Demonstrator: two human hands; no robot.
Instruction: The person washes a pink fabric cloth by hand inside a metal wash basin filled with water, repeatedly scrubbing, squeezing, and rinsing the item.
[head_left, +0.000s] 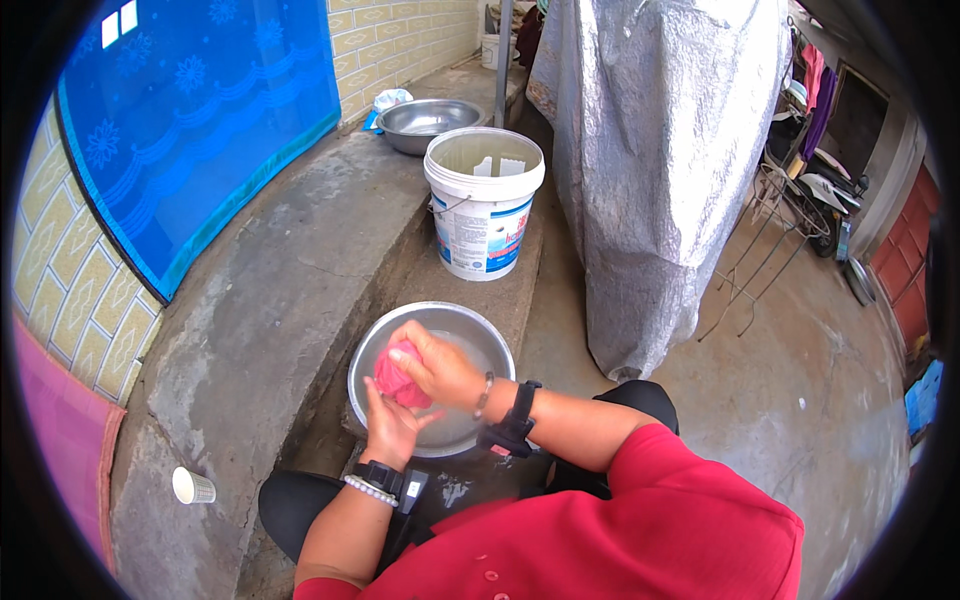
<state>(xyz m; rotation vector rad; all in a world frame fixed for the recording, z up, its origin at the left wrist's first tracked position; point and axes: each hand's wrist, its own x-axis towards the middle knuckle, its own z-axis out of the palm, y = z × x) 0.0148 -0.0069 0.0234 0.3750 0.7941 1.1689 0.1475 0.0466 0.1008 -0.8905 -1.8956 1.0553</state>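
A bunched, wet-looking pink cloth (399, 381) is held over a metal basin (507, 352) in front of me. My right hand (442, 369) grips the cloth from above, thumb pressed on it. Just below it, my left hand (393, 429) is palm up, fingers spread and not closed around the cloth. Its fingertips meet the cloth's lower edge; how firmly they touch is unclear. Shallow, cloudy water (459, 424) shows in the basin beneath both hands.
Behind the basin stands a white plastic bucket (480, 262) bearing print. A second metal basin (431, 120) sits on the concrete ledge (247, 300), where a paper cup (193, 486) lies tipped. To the right are a silver cover (652, 187) and a wire stand (750, 262).
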